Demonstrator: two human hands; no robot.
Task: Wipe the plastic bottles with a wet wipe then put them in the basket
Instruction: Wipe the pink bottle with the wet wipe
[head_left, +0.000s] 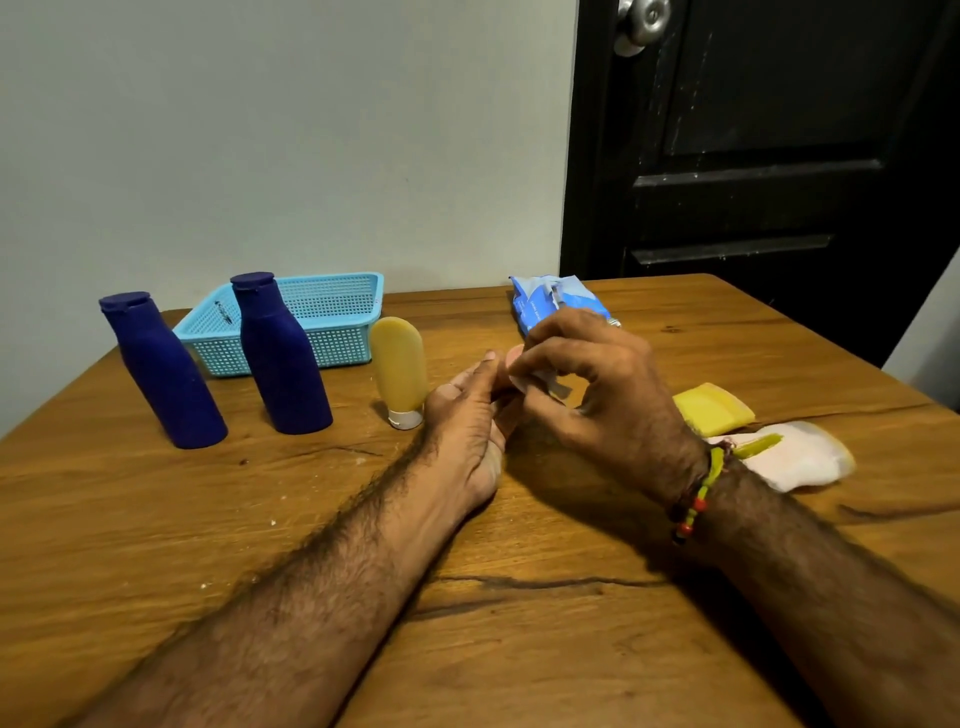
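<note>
Both hands meet over the middle of the wooden surface (519, 649). The right hand (597, 384) is curled, its fingertips pinching a small pale scrap that looks like a wet wipe (551, 382) or the tab of one; the left hand (470, 421) lies beside it, fingers fairly straight and touching the same scrap from the other side, though whether it truly grips is hard to tell from here. The blue wipe packet (550, 301) sits just behind the right hand.

The bottles wait to the left. Nearest is the yellow tube bottle (400, 369), standing upside down on its white cap, long axis upright, just beside the left hand's knuckles. Further left stand two dark blue bottles, the nearer (283, 358) and the farther (163, 371), both upright on their bases with caps up. Behind them, touching none that I can see, is the light blue basket (332, 317), holding nothing visible.

To the right, near the right wrist, lie a yellow pouch (714, 408) and a flattened white bottle (795, 457) on their sides.

My guess is that no bottle has been wiped yet. The left hand is closer to the yellow tube, so it would likely take that one first while the right keeps the wipe.
</note>
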